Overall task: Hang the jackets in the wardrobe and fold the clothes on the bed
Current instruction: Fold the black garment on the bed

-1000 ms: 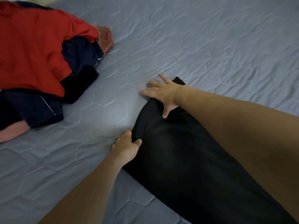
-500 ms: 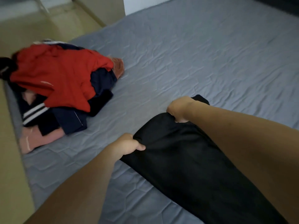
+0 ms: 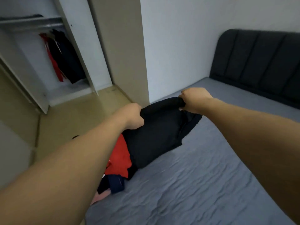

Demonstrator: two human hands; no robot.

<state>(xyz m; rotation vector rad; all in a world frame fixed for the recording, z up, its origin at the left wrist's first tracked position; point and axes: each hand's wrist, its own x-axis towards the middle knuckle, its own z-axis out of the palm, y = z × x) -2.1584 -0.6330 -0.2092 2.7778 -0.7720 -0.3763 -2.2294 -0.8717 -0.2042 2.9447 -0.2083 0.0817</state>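
Both hands [image 3: 159, 111] grip black garment [image 3: 155, 135], seemingly clear of bed [image 3: 203, 184].

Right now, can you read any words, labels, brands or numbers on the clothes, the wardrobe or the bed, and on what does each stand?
None: no text can be read in this view.
Black garment held up by the left hand and right hand: no label or print shows.
Red garment in the pile on the bed: no lettering shows.
Clothes hanging in the wardrobe: too blurred to tell.
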